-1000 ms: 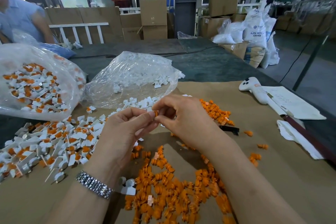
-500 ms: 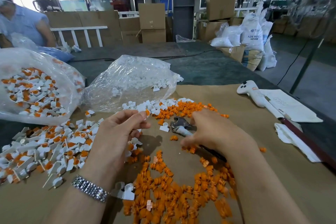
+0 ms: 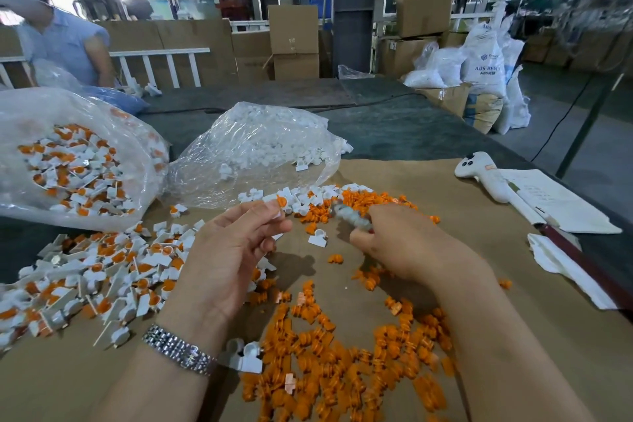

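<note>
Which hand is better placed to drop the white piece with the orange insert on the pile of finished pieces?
Left. The left hand pinches the white piece, and the finished pile lies on its side; the right hand grips a grey tool.

I see white controller (image 3: 479, 171) | notepad (image 3: 555, 202) touching its right side | white sacks (image 3: 486, 62) behind it | stacked cardboard boxes (image 3: 294, 41) far behind-left | blue-shirted person (image 3: 68, 44) far left of it
</note>
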Available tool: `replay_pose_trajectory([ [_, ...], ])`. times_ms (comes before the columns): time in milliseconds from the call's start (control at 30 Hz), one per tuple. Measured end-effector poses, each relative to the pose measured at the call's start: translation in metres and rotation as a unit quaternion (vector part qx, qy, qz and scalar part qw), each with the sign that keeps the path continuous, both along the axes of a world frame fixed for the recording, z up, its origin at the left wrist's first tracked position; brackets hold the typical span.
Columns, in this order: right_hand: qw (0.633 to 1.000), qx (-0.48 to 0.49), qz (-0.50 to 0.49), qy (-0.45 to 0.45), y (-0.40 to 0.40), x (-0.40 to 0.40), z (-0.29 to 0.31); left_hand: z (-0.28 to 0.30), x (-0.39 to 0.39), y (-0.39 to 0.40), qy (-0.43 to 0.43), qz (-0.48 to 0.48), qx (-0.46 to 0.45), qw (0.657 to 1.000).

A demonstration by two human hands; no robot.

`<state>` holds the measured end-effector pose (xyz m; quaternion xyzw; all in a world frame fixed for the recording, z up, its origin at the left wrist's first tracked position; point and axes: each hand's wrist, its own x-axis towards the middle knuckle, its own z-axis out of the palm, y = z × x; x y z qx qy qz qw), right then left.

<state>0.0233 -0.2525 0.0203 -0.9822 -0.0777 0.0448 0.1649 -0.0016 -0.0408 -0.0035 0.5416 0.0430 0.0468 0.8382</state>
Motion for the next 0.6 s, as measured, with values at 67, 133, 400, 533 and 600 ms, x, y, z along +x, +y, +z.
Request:
replay_pose_trajectory([
  [67, 0.998, 0.058, 0.005, -0.032, 0.000, -0.003, 0.008, 0.000, 0.000, -0.001, -0.002, -0.002, 0.005, 1.000],
  [133, 0.992, 0.114, 0.034, -0.034, 0.002, -0.008, 0.016, 0.000, 0.000, -0.002, -0.009, -0.001, 0.010, 1.000],
  [400, 0.962, 0.233, 0.120, 0.078, 0.018, -0.027, 0.024, 0.002, -0.002, -0.008, -0.030, 0.039, 0.020, 0.999],
  [533, 0.969, 0.205, 0.120, 0.067, 0.020, -0.030, 0.026, 0.003, -0.003, -0.011, -0.035, 0.051, 0.023, 0.998],
  [600, 0.972, 0.193, 0.122, 0.057, 0.022, -0.031, 0.025, 0.003, -0.003, -0.012, -0.037, 0.054, 0.030, 0.997],
])
